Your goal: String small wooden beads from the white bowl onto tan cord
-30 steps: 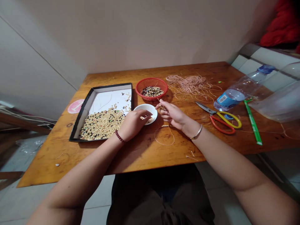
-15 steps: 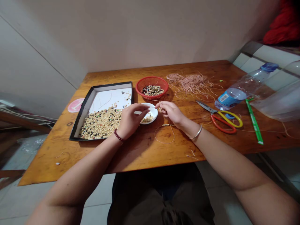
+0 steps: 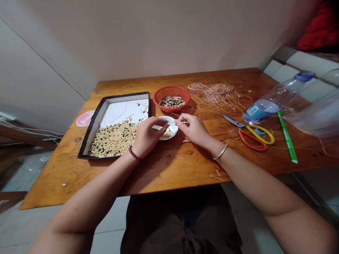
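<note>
My left hand [image 3: 148,133] is closed in a pinch over the left side of a small white bowl [image 3: 173,134] of beads. My right hand [image 3: 192,127], also pinching, is at the bowl's right side and holds a thin beaded string [image 3: 186,141]. A fine straight length spans the small gap between both sets of fingertips; whether a bead is in my left fingers is hidden. Pale beads show by my right fingers and on the string below, whose loop lies on the table. Left of my left hand is a black-edged tray [image 3: 91,132] of loose beads.
Behind the bowl stands a red basket [image 3: 159,102] of darker beads. Tangled pink string [image 3: 213,94], scissors [image 3: 249,131], a plastic bottle [image 3: 275,98] and a green strip [image 3: 288,139] lie to the right. A round pink card [image 3: 83,119] is beside the tray.
My right fingers have shifted slightly and closed in more along the string. The loop below has drawn up a little. My left hand stays almost still.
</note>
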Motion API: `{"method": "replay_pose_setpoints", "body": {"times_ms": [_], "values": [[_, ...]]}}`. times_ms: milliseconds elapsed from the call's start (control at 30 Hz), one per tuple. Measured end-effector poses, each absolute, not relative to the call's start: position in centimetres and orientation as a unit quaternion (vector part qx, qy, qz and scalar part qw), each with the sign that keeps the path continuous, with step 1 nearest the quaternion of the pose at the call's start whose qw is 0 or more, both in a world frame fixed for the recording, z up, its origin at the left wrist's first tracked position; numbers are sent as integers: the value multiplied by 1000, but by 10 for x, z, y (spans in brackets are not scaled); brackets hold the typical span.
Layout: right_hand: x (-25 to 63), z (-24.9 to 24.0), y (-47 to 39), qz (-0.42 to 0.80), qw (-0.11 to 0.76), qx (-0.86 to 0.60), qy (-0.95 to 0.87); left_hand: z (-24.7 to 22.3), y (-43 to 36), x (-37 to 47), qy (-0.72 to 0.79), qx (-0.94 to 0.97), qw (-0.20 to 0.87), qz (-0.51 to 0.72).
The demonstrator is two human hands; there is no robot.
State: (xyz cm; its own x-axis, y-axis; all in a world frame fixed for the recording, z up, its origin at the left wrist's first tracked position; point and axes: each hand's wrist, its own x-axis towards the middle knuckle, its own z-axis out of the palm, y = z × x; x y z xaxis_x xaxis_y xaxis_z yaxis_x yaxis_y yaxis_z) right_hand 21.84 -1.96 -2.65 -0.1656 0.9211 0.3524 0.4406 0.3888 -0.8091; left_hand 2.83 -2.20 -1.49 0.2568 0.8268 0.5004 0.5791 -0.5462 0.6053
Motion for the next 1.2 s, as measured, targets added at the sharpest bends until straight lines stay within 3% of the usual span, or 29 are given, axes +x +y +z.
{"method": "replay_pose_setpoints", "body": {"times_ms": [367,633,767,933,1200], "values": [[218,-24,-22,238,405,-487,-736,-19,-21,27,444,799,112,389],[213,-23,-33,48,283,-519,-805,-22,-22,24,432,864,-101,239],[212,-24,-35,17,259,-520,-814,-19,-23,24,403,881,-140,205],[215,-24,-31,95,321,-514,-790,-16,-22,25,412,871,-93,251],[208,-32,-20,365,439,-445,-690,-19,-17,26,398,845,60,352]]}}
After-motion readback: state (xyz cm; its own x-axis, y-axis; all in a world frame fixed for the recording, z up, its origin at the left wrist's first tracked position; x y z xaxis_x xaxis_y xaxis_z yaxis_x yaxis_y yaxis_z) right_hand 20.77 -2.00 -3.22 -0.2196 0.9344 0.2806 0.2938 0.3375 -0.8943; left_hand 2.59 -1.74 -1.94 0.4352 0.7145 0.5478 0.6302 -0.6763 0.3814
